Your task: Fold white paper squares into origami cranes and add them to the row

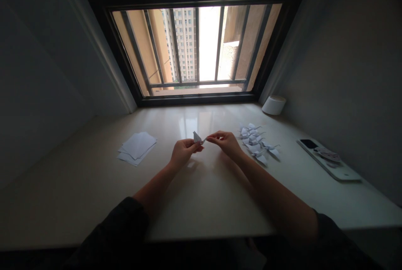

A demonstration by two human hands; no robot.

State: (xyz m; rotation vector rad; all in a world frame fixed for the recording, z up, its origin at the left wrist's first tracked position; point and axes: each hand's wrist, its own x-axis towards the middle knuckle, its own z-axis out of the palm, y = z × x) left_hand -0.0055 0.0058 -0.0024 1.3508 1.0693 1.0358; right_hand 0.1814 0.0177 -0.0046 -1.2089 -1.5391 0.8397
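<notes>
A small white origami crane (197,137), partly hidden by fingers, is held above the middle of the table. My left hand (185,152) pinches its body between thumb and fingers. From the other side, my right hand (226,142) has its thumb and forefinger closed on a thin pointed end of the same folded paper. Right of my right hand lies a cluster of finished paper cranes (253,138), several of them, with wings spread. A loose stack of white paper squares (138,146) rests on the table left of my left hand.
The pale glossy table (188,203) runs up to a barred window (201,48). A white cylindrical object (274,105) stands in the back right corner. Along the right wall lies a phone (328,160) with a ring-like attachment on its back.
</notes>
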